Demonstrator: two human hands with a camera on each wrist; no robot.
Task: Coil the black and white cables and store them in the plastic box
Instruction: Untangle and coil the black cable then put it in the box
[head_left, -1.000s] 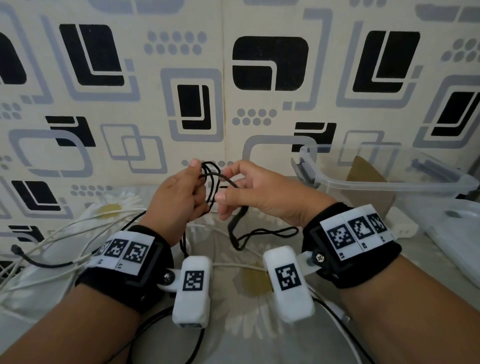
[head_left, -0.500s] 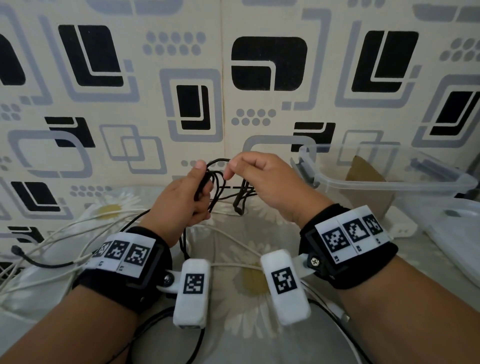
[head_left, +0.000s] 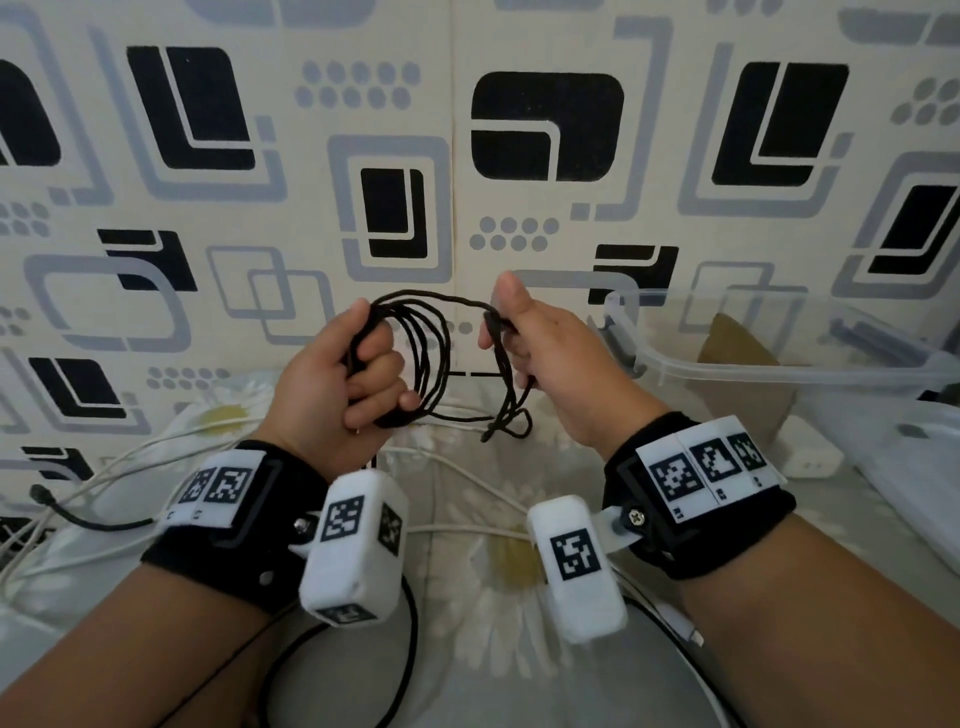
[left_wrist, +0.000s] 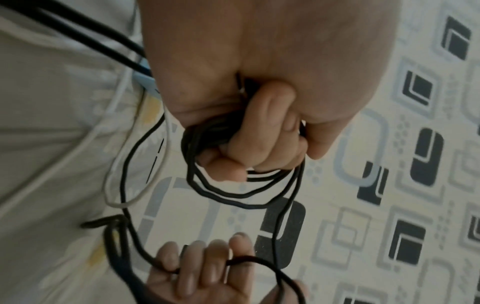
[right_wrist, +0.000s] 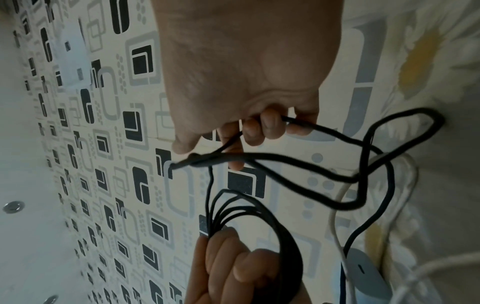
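Observation:
My left hand (head_left: 371, 353) grips a thin black cable (head_left: 431, 358) gathered into several loops, held above the flowered bedsheet. In the left wrist view its fingers (left_wrist: 259, 144) are curled round the bundled loops of the black cable (left_wrist: 233, 197). My right hand (head_left: 501, 322) pinches the free end of the same cable a little to the right, with a slack tail hanging below. In the right wrist view its fingers (right_wrist: 262, 125) hold the black cable (right_wrist: 311, 162). White cables (head_left: 130, 457) lie loose on the sheet at left. The clear plastic box (head_left: 779, 371) stands at right, open.
A brown cardboard piece (head_left: 737, 353) leans inside the box. A white adapter (head_left: 810, 460) and a translucent lid (head_left: 924, 467) lie beside it. Another black cable (head_left: 78, 517) lies at the left, and one more (head_left: 410, 623) runs under my wrists. The patterned wall stands close behind.
My hands have drawn apart. The right hand has carried the cable end up and to the right, and the loops in my left hand now hang wider.

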